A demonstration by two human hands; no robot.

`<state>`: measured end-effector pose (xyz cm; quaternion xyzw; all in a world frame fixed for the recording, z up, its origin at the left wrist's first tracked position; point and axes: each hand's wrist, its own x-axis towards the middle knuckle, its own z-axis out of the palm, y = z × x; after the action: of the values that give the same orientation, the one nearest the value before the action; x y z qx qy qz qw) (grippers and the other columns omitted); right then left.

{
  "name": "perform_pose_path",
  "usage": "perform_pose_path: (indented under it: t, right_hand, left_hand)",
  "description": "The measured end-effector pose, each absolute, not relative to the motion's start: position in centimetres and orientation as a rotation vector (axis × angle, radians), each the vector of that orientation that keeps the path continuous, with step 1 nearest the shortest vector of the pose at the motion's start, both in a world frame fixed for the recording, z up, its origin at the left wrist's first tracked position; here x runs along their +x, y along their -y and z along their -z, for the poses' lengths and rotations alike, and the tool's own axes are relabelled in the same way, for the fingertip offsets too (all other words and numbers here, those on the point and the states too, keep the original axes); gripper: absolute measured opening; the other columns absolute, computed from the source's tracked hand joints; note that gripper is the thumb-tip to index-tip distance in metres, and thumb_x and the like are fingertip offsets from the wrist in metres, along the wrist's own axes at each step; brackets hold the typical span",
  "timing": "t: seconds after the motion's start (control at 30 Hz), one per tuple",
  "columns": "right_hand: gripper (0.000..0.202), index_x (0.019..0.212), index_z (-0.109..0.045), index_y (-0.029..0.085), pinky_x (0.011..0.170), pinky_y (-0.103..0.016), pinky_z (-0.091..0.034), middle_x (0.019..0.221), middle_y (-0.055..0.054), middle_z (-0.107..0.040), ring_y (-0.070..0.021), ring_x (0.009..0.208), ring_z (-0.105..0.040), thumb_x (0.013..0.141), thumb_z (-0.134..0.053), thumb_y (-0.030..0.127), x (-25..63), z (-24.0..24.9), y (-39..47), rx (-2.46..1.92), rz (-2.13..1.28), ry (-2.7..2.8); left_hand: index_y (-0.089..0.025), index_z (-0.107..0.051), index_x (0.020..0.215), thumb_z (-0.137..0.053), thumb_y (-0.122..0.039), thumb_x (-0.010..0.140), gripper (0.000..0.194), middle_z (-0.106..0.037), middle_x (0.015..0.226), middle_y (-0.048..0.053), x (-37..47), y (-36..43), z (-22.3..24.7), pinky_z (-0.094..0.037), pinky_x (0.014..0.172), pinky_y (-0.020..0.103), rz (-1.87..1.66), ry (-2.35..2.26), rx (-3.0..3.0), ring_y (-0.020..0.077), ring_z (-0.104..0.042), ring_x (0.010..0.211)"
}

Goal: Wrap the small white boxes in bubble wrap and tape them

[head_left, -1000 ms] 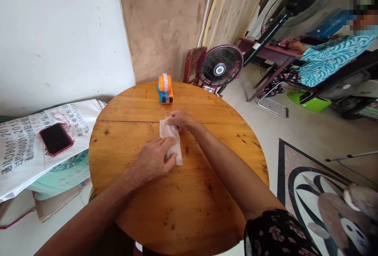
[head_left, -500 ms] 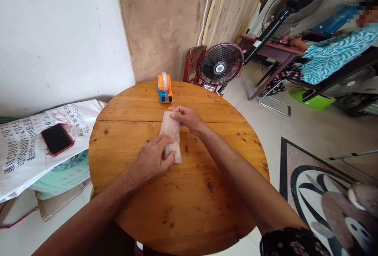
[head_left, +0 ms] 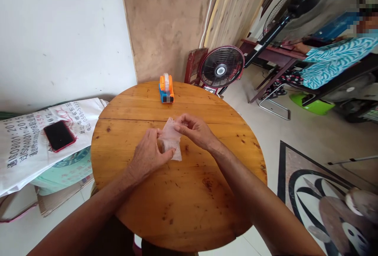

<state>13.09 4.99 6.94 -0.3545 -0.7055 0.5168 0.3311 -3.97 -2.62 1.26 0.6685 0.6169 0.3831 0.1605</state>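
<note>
Over the round wooden table (head_left: 132, 209), both hands work on a pale, translucent, crinkled strip that looks like bubble wrap (head_left: 171, 142). My left hand (head_left: 149, 150) grips it from the left side, with the thumb across its lower part and the fingertips at its left edge. At the upper right, my right hand (head_left: 195, 130) pinches the top part between thumb and fingers. That upper part looks bent or lifted; whether anything lies inside the strip I cannot tell. An orange and blue tape dispenser (head_left: 167, 88) stands beyond the hands near the far edge.
Left of the table, a phone with a red case (head_left: 59, 135) lies on a white printed sack (head_left: 26, 146). Behind the table are a small fan (head_left: 221, 70) and a wooden board (head_left: 165, 28). A person in a blue patterned top (head_left: 333, 59) sits at a desk on the right.
The strip's upper part has gone from lying flat to bent up in my right hand. My left fingertips have moved from its middle to its left edge. The view has shifted slightly.
</note>
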Motion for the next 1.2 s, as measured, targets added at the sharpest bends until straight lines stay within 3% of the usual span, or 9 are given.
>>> perform_pose_path:
  t: [0.13, 0.27, 0.43, 0.6, 0.73, 0.93, 1.07, 1.13, 1.2]
  right_hand:
    - [0.033, 0.077, -0.053, 0.021, 0.069, -0.028, -0.043, 0.075, 0.000, -0.056, -0.0151, 0.072, -0.053, 0.078, -0.068, 0.051, 13.7, -6.9, -3.7, -0.924, -1.294, 1.911]
    - [0.021, 0.080, -0.058, 0.022, 0.074, -0.029, -0.046, 0.080, -0.001, -0.062, -0.0166, 0.077, -0.057, 0.084, -0.063, 0.042, 14.0, -6.7, -1.7, -0.952, -1.101, 2.000]
    - [0.012, 0.083, -0.059, 0.023, 0.085, -0.031, -0.048, 0.101, -0.005, -0.071, -0.0192, 0.095, -0.066, 0.091, -0.057, 0.032, 13.9, -6.0, 1.2, -0.961, -0.933, 2.070]
    - [0.007, 0.086, -0.059, 0.025, 0.096, -0.036, -0.049, 0.115, -0.008, -0.071, -0.0206, 0.110, -0.065, 0.092, -0.057, 0.026, 13.9, -4.3, 2.4, -0.881, -0.790, 2.102]
    - [0.005, 0.087, -0.058, 0.023, 0.088, -0.034, -0.053, 0.111, -0.009, -0.067, -0.0189, 0.102, -0.066, 0.091, -0.057, 0.021, 14.0, -3.3, 2.4, -0.772, -0.580, 2.140]
    - [0.011, 0.093, -0.057, 0.025, 0.083, -0.034, -0.054, 0.105, -0.008, -0.064, -0.0190, 0.097, -0.063, 0.088, -0.056, 0.015, 14.2, -2.7, 2.5, -0.710, -0.385, 2.203]
    - [0.011, 0.093, -0.056, 0.024, 0.083, -0.035, -0.053, 0.104, -0.008, -0.065, -0.0201, 0.097, -0.062, 0.087, -0.056, 0.016, 14.3, -2.5, 2.5, -0.689, -0.313, 2.256]
    - [0.008, 0.091, -0.056, 0.023, 0.084, -0.036, -0.053, 0.104, -0.009, -0.065, -0.0210, 0.097, -0.062, 0.086, -0.058, 0.018, 14.4, -2.5, 2.5, -0.676, -0.273, 2.297]
    - [0.006, 0.090, -0.056, 0.022, 0.085, -0.037, -0.053, 0.104, -0.010, -0.065, -0.0226, 0.099, -0.061, 0.086, -0.060, 0.020, 14.4, -2.5, 2.5, -0.661, -0.228, 2.349]
  left_hand:
    - [-0.019, -0.041, 0.132, -0.073, -0.035, 0.071, 0.071, -0.060, 0.119, 0.011, -4.1, 2.2, -1.2, -0.052, 0.090, 0.045, -1.100, -1.640, 1.813, 0.0278, -0.061, 0.108]
    - [-0.019, -0.047, 0.130, -0.068, -0.032, 0.078, 0.058, -0.061, 0.123, 0.011, -4.3, 2.1, -1.2, -0.050, 0.094, 0.044, -1.062, -1.469, 1.760, 0.0255, -0.061, 0.111]
    - [-0.019, -0.054, 0.123, -0.065, -0.033, 0.081, 0.045, -0.066, 0.108, 0.008, -4.4, 2.2, -0.7, -0.054, 0.074, 0.034, -1.075, -1.301, 1.685, 0.0200, -0.065, 0.088]
    - [-0.021, -0.059, 0.096, -0.066, -0.032, 0.078, 0.022, -0.059, 0.088, 0.001, -4.7, 2.1, -0.9, -0.045, 0.062, 0.026, -1.122, -1.215, 1.724, 0.0152, -0.056, 0.075]
    - [-0.020, -0.055, 0.086, -0.066, -0.030, 0.079, 0.016, -0.054, 0.090, 0.000, -5.1, 2.0, -1.2, -0.041, 0.065, 0.025, -1.103, -1.161, 1.749, 0.0138, -0.050, 0.075]
    - [-0.020, -0.055, 0.090, -0.063, -0.030, 0.081, 0.015, -0.053, 0.088, -0.001, -6.0, 2.0, -1.8, -0.041, 0.066, 0.025, -0.979, -1.053, 1.780, 0.0135, -0.050, 0.074]
    - [-0.020, -0.054, 0.104, -0.060, -0.023, 0.079, 0.026, -0.059, 0.099, 0.002, -7.0, 2.2, -2.6, -0.046, 0.078, 0.030, -0.840, -1.021, 1.886, 0.0179, -0.057, 0.087]
    - [-0.019, -0.053, 0.111, -0.061, -0.020, 0.075, 0.036, -0.059, 0.116, 0.006, -7.5, 2.3, -2.9, -0.046, 0.091, 0.035, -0.750, -1.014, 1.968, 0.0233, -0.058, 0.105]
    - [-0.019, -0.053, 0.113, -0.064, -0.022, 0.074, 0.041, -0.054, 0.129, 0.009, -7.7, 2.3, -2.9, -0.041, 0.104, 0.041, -0.710, -1.019, 2.057, 0.0301, -0.049, 0.125]
